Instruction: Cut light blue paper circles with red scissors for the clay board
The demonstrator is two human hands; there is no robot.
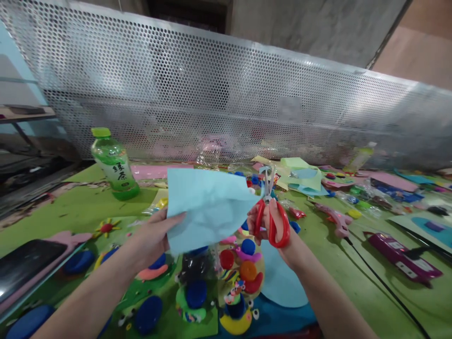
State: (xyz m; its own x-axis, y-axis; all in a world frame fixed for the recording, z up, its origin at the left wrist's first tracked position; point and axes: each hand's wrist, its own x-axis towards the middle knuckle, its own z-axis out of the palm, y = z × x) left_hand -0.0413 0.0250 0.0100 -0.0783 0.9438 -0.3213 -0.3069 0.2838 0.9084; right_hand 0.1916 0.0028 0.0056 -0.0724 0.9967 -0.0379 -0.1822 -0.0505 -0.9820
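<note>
My left hand pinches a sheet of light blue paper at its lower left edge, with the thumb lying on the front. The paper is held up above the table, and its right side narrows to a strip. In my right hand is a pair of scissors with red handles, fingers through the loops. The blades point up and away, slightly apart, by the paper's right end. Under my hands lie clay figures with bottle caps, among them a yellow snail-like one, and a rounded light blue paper piece.
A green tea bottle stands at the left. A phone lies at the near left. To the right are a pink glue gun with a black cord and a purple tool-like object. A perforated metal panel closes the back.
</note>
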